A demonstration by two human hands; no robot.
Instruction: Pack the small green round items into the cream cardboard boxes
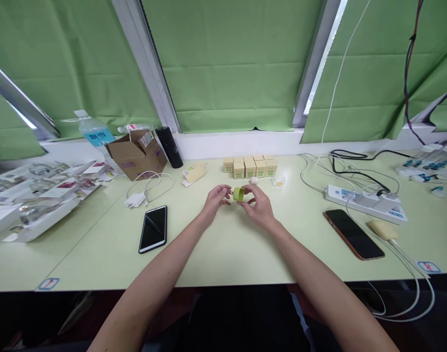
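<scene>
The row of small cardboard boxes (249,169) with green labels serves as the landmark on the pale table (223,259). Just in front of the boxes, on the person's side, is a yellow-green ring-like thing (239,194), held off to one side by the right hand (259,205), whose thumb and fingers pinch it. The left hand (216,203) is in front of the boxes and to their left, its fingers curled close to the ring-like thing; whether they grip its edge or something small cannot be told. Touching or just before the boxes' front is a small whitish piece (254,180), and near their right end stands a small clear object (278,181). Left of the boxes lies an opened, flattened-looking carton (194,174); farther left are a black cylinder (169,147) and an open brown box (133,164). Left and toward the person from the boxes lie a white charger (136,199) and a white-edged phone (153,229). Well to the boxes' right lie a white power strip (366,203) and, nearer the person, a brown-edged phone (354,234).
</scene>
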